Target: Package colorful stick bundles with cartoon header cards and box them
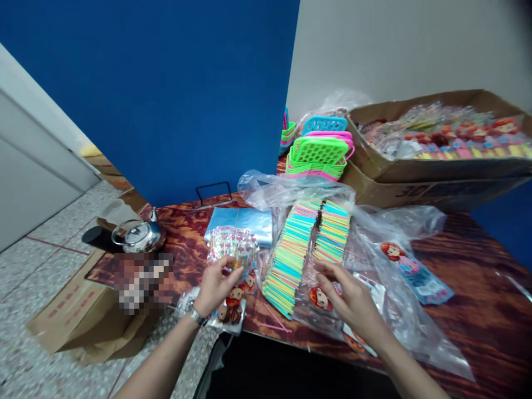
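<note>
My left hand (218, 284), with a metal-band watch at the wrist, has its thumb and fingers closed at the lower edge of a clear printed packet (233, 242). Below it lie cards with a red-haired cartoon figure (235, 296). To the right, my right hand (348, 293) hovers with loosely curved fingers apart, holding nothing, beside a red-haired figure packet (320, 298). Between and beyond the hands, thin coloured plastic sticks (291, 255) lie in two long rows on a clear plastic bag (369, 249). Loose pink sticks (276, 318) rest near the table edge.
A stack of blue plastic film bags (245, 217) lies behind the printed packet. Coloured baskets (320, 152) and a carton of packed toys (436, 172) stand at the back. A steel kettle (139, 235) is at left, above a brown paper bag (78, 310). A figure packet (418, 271) lies right.
</note>
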The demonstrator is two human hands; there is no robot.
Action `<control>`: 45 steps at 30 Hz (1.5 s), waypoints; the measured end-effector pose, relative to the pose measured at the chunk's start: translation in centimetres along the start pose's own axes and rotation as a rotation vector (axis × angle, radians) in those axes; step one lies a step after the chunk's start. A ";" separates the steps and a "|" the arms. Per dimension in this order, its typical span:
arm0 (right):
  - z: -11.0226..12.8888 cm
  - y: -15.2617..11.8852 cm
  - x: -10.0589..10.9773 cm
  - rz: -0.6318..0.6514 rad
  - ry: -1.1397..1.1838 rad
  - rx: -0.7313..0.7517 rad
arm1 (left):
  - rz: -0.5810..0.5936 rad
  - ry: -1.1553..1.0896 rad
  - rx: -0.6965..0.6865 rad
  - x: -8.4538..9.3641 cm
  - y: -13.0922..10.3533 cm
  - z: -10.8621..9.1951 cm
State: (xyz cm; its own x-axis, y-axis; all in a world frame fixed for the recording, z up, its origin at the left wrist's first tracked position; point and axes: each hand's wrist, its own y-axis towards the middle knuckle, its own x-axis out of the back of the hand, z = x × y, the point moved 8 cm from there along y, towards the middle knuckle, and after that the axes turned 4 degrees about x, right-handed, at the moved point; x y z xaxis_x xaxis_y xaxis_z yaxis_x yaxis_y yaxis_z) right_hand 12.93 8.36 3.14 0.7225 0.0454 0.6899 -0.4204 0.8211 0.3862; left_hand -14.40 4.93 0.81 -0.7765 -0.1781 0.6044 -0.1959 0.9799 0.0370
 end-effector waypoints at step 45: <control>-1.8 -1.5 5.2 0.139 -0.016 -0.139 | 0.551 -0.198 -0.198 -17.3 -2.5 -10.8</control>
State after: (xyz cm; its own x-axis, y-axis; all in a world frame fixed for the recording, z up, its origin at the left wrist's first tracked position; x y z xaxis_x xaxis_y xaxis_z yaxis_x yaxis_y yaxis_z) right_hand 18.34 8.35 5.07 0.6536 0.1554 0.7407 -0.4343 0.8785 0.1989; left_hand 6.00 6.53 -1.19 -0.8318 0.3647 0.4185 0.3662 0.9271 -0.0801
